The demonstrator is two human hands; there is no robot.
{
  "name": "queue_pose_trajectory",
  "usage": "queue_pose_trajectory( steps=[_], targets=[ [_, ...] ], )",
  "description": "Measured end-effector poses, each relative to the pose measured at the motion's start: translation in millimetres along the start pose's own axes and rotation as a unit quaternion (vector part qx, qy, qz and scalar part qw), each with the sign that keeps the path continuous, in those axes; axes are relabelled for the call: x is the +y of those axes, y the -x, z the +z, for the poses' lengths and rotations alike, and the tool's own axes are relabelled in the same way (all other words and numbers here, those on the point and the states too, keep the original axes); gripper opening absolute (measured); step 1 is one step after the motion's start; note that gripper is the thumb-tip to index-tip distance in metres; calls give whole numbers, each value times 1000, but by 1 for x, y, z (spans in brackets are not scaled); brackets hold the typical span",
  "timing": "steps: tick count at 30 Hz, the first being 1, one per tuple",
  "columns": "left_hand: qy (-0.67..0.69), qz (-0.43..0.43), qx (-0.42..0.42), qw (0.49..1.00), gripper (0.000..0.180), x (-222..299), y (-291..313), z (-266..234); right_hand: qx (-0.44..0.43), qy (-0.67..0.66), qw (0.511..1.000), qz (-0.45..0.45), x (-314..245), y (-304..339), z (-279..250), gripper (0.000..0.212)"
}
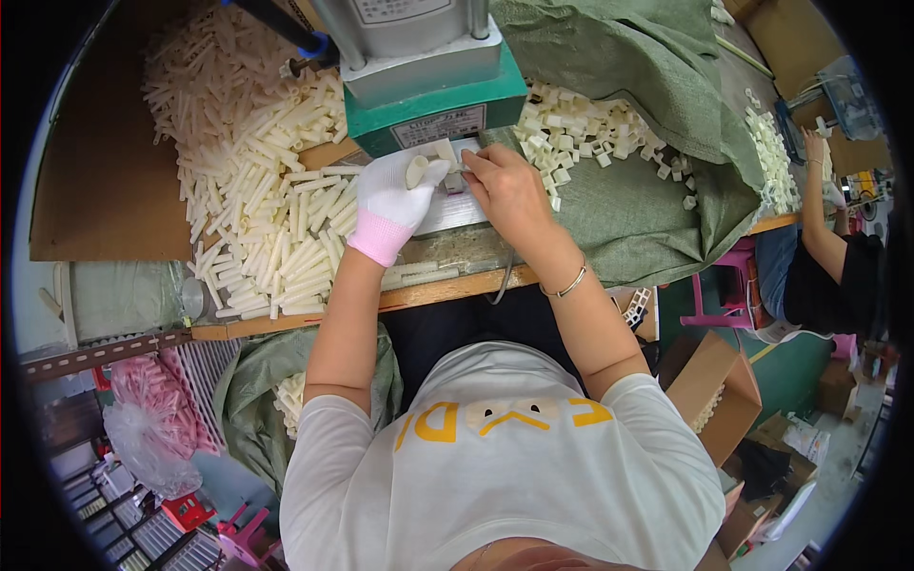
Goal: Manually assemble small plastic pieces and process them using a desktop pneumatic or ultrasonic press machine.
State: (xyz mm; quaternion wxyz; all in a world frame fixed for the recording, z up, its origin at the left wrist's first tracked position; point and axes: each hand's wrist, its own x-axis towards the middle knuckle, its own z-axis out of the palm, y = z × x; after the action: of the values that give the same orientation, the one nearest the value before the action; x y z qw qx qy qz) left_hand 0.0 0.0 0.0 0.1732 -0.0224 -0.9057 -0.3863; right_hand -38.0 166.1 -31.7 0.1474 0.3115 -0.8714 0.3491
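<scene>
My left hand (386,195), in a white glove with a pink cuff, is closed around a cream plastic tube (416,171), whose open end points up. Beside the glove's fingertips a pale block-like piece (445,150) stands at the metal fixture (447,215), below the green press head (433,107). My bare right hand (515,195), with a bracelet at its wrist, has thumb and forefinger pinched together at the right side of that fixture. What those fingertips hold, if anything, is too small to make out.
Loose cream tubes (271,200) are heaped on the left of the bench. Small square cream pieces (581,128) lie on green sacking (657,214) at the right. The bench's wooden edge (457,288) runs before me. A co-worker (828,257) sits farther right, near a pink stool (719,290).
</scene>
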Motion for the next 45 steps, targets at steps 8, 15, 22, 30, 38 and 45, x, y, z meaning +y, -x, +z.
queue_pose_trajectory(
  steps=[8,15,22,30,38,45],
  targets=[
    [-64,34,-4,997,19,3,0,4,9,-11,1000,3,3,3,-2,27],
    [-55,18,0,998,19,4,2,1,134,-69,978,146,32,34,-46,20],
    [-13,-16,33,999,26,-11,1,20,18,3,958,285,95,47,-57,23],
    [280,-152,110,941,21,-32,34,-64,10,-268,873,407,127,64,-55,25],
    [42,-206,-72,975,14,-64,75,-104,61,-368,879,298,62,36,-82,27],
    [-264,-73,-213,938,18,-51,61,-82,-28,-448,847,285,20,2,-24,22]
  ],
)
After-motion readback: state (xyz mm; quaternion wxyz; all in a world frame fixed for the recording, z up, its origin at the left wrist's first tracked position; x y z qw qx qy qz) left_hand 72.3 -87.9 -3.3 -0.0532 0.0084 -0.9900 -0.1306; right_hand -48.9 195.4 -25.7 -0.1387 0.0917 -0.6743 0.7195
